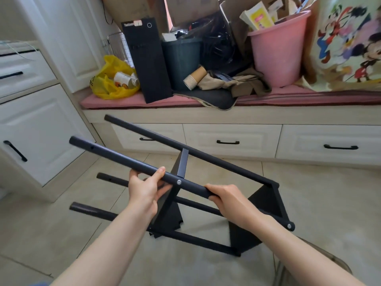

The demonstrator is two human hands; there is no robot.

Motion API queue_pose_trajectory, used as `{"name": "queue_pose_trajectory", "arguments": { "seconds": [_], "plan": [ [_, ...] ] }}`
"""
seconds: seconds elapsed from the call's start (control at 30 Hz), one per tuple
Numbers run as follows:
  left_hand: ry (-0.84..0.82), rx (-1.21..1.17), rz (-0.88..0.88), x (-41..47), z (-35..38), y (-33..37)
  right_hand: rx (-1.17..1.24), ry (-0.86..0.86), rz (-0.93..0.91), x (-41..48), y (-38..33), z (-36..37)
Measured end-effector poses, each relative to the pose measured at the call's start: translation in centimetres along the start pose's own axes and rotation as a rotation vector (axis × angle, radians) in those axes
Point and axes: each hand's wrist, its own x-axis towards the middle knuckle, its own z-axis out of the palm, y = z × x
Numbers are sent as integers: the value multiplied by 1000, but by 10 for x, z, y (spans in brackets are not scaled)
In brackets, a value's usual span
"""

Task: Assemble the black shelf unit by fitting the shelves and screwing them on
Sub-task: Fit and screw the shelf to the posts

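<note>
Both forearms come in from the bottom edge, and each hand is clenched round the same pole (123, 160): the left hand (146, 190) wraps it just left of the mid shelf (182, 164), the right hand (225, 200) just right of it. That pole is the near upper one of the unit (216, 161), which lies on its side on the floor (309, 193) in front of the drawers (228, 139), with its open end towards the cabinet (41, 120). Two shelves are in, the mid one and an end shelf (266, 201), and a screw (179, 182) shows between the hands. Near the pole's free end a hole (92, 148) is bare, so a shelf looks to be missing there. The risk I see is racking: with four pole ends unbraced, turning or lifting the frame by one pole could twist it, strain the fitted screws and splay the ends so the next shelf's holes miss. Swinging it left could also knock the poles against the cabinet.
</note>
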Motion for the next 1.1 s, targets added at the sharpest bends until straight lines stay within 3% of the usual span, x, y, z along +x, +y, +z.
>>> {"name": "queue_pose_trajectory", "arguments": {
  "seconds": [0.13, 0.33, 0.53, 0.63, 0.87, 1.1],
  "plan": [
    [-72, 141, 76, 2, 11, 26, 100, 11, 47, 3, -12, 0],
    [-199, 331, 120, -8, 14, 48, 74, -116, 134, 12, -24, -13],
    [-286, 450, 89, -22, 23, 52, 120, 231, 242, 25, -22, -61],
    [-378, 522, 118, -31, 23, 54, 156, 299, 313, 29, -23, -79],
    [-559, 633, 141, -43, 20, 60, 255, 185, 450, 40, -27, -115],
    [-638, 728, 221, -46, 20, 58, 544, 144, 482, 23, -29, -127]
  ]
}}
